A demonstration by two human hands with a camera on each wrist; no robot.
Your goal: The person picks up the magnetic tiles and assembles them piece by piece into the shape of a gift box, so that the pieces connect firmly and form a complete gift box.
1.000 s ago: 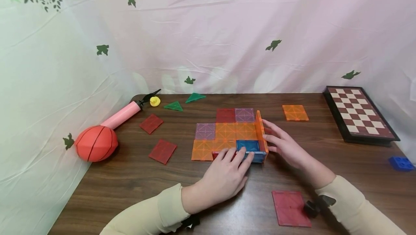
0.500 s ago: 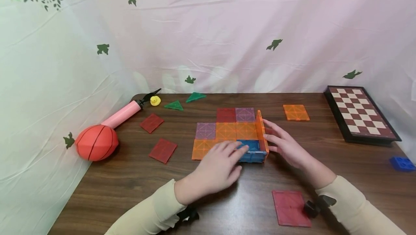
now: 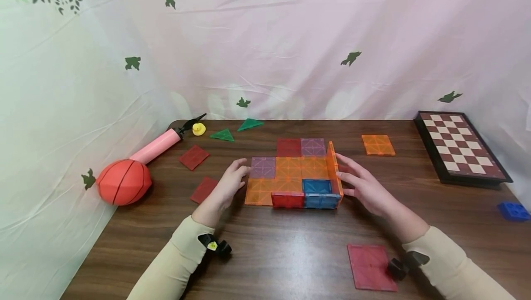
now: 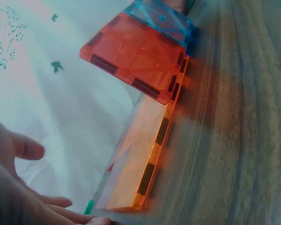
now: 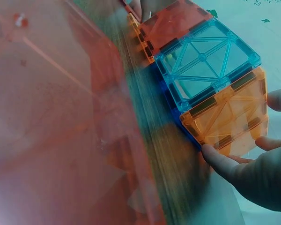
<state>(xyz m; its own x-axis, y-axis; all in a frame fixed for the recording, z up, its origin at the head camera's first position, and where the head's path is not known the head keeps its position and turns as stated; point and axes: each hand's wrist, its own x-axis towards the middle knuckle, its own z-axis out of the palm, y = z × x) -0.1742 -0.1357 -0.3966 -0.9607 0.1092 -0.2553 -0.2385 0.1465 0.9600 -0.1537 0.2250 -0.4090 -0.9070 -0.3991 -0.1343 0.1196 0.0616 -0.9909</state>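
Observation:
Flat magnetic tiles make a patchwork on the table, with orange tiles (image 3: 288,167), purple tiles (image 3: 263,167), a dark red tile (image 3: 288,147) and a blue tile (image 3: 316,185). Along the front edge, an upright red tile (image 4: 136,54) and an upright blue tile (image 5: 210,60) form a low wall. Upright orange tiles (image 3: 333,168) line the right side. The right hand (image 3: 365,185) touches their outer face with outstretched fingers. Beside the patchwork's left edge, the left hand (image 3: 227,185) hovers with loosely bent fingers, holding nothing.
Red tiles (image 3: 194,157) lie at left, green triangles (image 3: 250,125) behind. A pink pump (image 3: 155,146), red ball (image 3: 124,182) and yellow duck (image 3: 198,129) stand far left. Right are an orange tile (image 3: 378,144), chessboard (image 3: 460,143) and blue block (image 3: 513,211). A red tile (image 3: 367,267) lies near the right wrist.
The left hand has left the upright red tile at the front and swung left to the patchwork's left edge, uncovering that tile. The right hand stays at the orange wall.

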